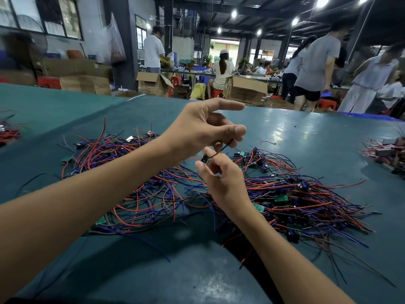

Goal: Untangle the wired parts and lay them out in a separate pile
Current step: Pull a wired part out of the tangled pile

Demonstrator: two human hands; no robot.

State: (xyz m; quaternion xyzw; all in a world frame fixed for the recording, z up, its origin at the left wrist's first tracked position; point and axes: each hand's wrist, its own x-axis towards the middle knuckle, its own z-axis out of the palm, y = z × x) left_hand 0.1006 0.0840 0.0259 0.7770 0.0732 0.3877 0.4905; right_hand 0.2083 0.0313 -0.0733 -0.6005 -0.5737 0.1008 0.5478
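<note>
A wide tangle of red, blue and black wires with small green boards and blue parts (291,194) covers the middle and right of the green table (306,132). A looser spread of the same wired parts (105,150) lies to the left. Both hands are raised over the middle of it. My left hand (201,128) pinches one end of a thin black wire (221,148) between thumb and a curled finger, its index finger held straight. My right hand (221,178), just below it, pinches the same wire's other end, beside a small dark part.
Smaller heaps of wired parts sit at the table's far left edge (8,132) and far right edge (385,152). Bare green tabletop lies in front near me (175,270). Beyond the table are cardboard boxes (153,84), red stools and several people.
</note>
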